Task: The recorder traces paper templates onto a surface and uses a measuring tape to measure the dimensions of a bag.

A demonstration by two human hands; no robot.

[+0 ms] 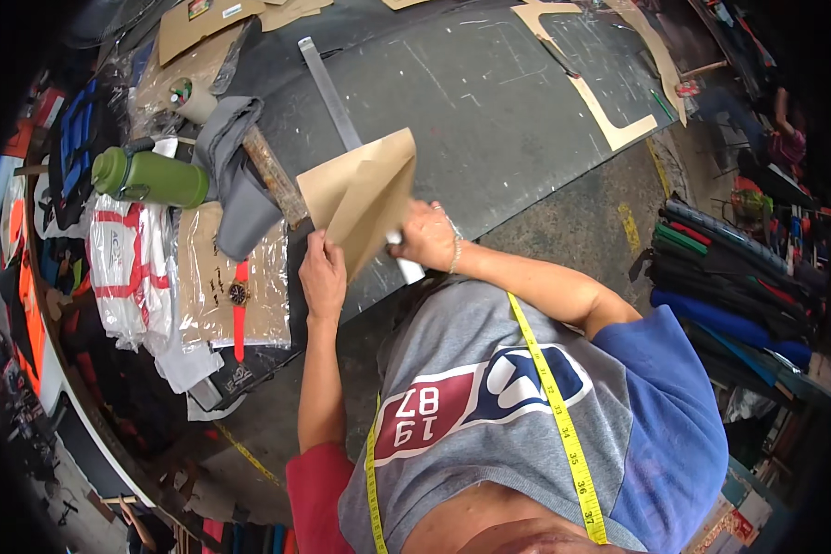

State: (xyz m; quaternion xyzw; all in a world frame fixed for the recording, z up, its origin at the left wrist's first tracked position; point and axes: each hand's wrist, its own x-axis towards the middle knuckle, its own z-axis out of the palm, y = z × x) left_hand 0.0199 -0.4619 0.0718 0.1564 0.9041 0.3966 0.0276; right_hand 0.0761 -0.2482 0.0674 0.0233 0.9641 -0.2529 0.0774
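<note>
A folded sheet of brown pattern paper (364, 189) is raised above the near edge of the dark worktable (489, 111). My left hand (323, 277) is closed on its lower left corner, thumb on top. My right hand (426, 237) is curled at the paper's right edge. A small white and dark piece (394, 240) shows by its fingers, too blurred to name, and I cannot tell whether the hand also grips the paper. Under the sheet lies a long metal ruler (327, 92); its near end sticks out below my right hand.
At left are a green bottle (157, 178), grey cloth (230, 138), a worn wooden stick (275, 175), a plastic-wrapped package (217, 305) and a watch (239, 294). Cut card patterns (609, 111) lie at the far right. Fabric stacks (729, 286) stand right; a person (785, 129) sits beyond.
</note>
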